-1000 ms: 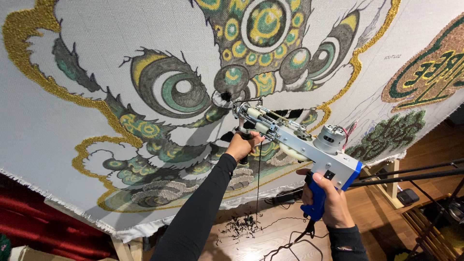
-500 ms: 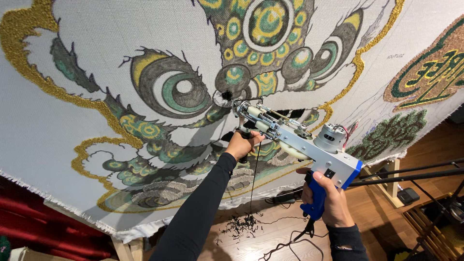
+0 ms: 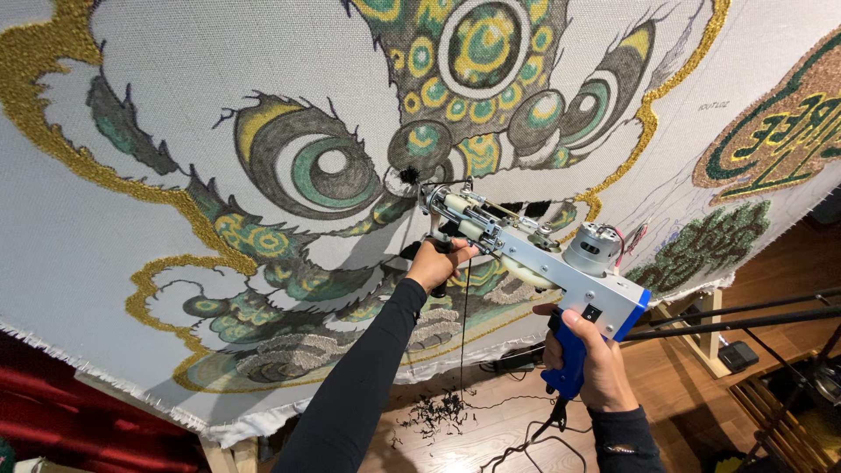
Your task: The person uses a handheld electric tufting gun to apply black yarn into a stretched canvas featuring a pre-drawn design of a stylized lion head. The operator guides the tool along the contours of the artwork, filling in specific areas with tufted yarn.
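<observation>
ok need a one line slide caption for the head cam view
Both hands steady a tufting gun against a stretched cloth bearing a green-and-gold creature design.

Warm brown wooden plank floor (image 3: 701, 394) runs below the stretched cloth. On it: a scatter of short dark yarn clippings (image 3: 438, 412), loose and clumped near the cloth's lower edge. A thin black power cord (image 3: 517, 451) curls over the boards just beside the clippings. A small black box-shaped device (image 3: 738, 355) sits flat farther right, beside a pale wooden frame foot (image 3: 692, 328) resting on the planks.
</observation>
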